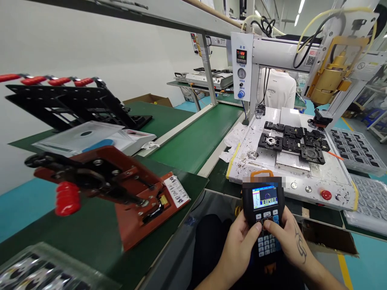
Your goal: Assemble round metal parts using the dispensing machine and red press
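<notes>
A black handheld controller point(264, 193) with a small lit screen and a keypad is held upright over my lap. My left hand point(240, 239) wraps its left side, thumb resting on the upper keys. On the other side my right hand point(287, 235) grips it, and that thumb also lies on the keypad. The fingers behind the controller are hidden. Just beyond stands a white dispensing machine point(256, 169) with black fixture blocks point(292, 139) on its bed. Its gold-coloured head point(328, 82) hangs at the upper right, above the bed.
A reddish-brown clamp fixture point(133, 225) with a red handle stands on the green table to the left. Behind it are black racks point(69, 102) with red-handled clamps. A green conveyor belt point(193, 141) runs between. Clear trays point(359, 149) of parts lie right. A person point(279, 86) sits behind the machine.
</notes>
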The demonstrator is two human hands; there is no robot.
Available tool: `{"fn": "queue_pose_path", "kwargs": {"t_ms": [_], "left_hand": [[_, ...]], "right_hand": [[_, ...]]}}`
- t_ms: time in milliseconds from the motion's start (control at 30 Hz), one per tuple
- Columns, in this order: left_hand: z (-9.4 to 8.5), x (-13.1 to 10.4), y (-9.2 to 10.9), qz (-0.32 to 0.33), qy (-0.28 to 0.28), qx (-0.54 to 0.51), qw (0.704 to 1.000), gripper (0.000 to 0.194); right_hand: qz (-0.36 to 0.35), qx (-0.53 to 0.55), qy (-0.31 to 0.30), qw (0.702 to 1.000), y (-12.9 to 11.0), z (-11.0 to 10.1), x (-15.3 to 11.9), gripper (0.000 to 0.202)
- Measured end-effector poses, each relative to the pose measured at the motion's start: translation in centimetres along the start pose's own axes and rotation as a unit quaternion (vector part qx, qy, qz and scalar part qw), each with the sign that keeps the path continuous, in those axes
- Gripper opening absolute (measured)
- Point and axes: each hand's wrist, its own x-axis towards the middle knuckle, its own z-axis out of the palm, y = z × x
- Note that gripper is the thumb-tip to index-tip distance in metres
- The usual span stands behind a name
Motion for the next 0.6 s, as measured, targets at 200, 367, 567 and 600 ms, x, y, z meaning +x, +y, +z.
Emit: {"fn": "queue_pose_path", "kwargs": {"t_ms": [200, 367, 567, 600], "left_hand": [[-0.18, -0.11, 0.03, 0.001, -0.004, -0.003, 1.0, 0.048], [-0.49, -0.11, -0.33, -0.006, 0.001, -0.012, 1.0, 0.047], [-0.73, 0.17, -0.93, -0.021, 0.004, -0.043, 0.999, 0.041], [-0.7, 0.17, -0.93, -0.022, 0.004, -0.044, 0.999, 0.041]], "right_hand": [[0.005, 0.0, -0.008, 1.0, -0.15, -0.01, -0.06, 0.033], [0.012, 0.007, -0.037, 0.999, -0.6, -0.15, 0.01, 0.039], [0.017, 0.04, -0.079, 0.996, -0.45, -0.41, 0.12, 0.041], [0.018, 0.041, -0.08, 0.996, -0.42, -0.42, 0.12, 0.042]]}}
